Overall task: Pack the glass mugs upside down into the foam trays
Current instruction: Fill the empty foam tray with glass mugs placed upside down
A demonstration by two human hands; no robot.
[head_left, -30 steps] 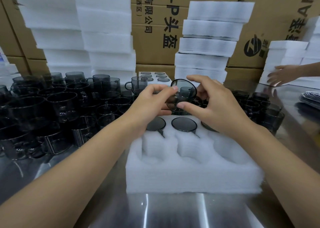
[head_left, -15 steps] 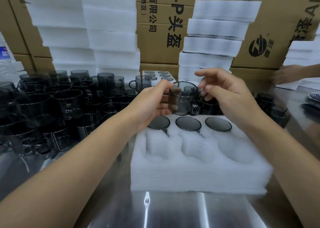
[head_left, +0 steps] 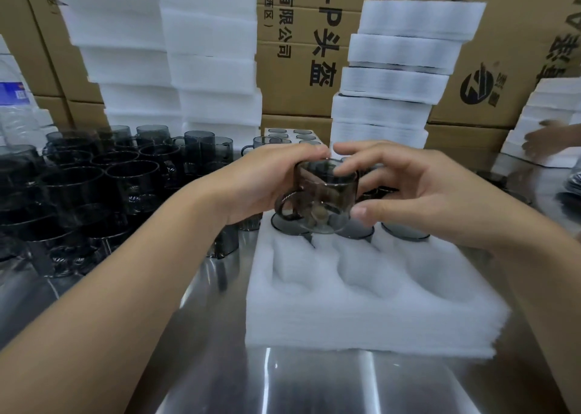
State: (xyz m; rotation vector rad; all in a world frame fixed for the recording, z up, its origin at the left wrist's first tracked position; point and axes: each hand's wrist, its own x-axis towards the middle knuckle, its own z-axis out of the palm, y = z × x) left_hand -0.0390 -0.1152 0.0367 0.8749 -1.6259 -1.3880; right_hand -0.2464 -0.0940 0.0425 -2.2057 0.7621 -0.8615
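Note:
A smoky grey glass mug (head_left: 323,195) hangs above the far row of the white foam tray (head_left: 361,316), handle pointing left toward me. My left hand (head_left: 261,184) grips its left side and my right hand (head_left: 405,190) holds its right side with thumb low and fingers over the top. Three mugs sit upside down in the tray's far row, the right one (head_left: 404,232) partly hidden by my right hand. The three near pockets hold nothing.
Many loose grey mugs (head_left: 94,187) crowd the steel table at left. Stacks of foam trays (head_left: 396,77) and cardboard boxes (head_left: 301,52) stand behind. Another filled tray (head_left: 290,135) lies farther back. Another person's hand (head_left: 547,140) touches foam at far right.
The mug has tilted from upright toward rim-down and come lower over the tray. My right hand has closed back onto its right side after lifting away.

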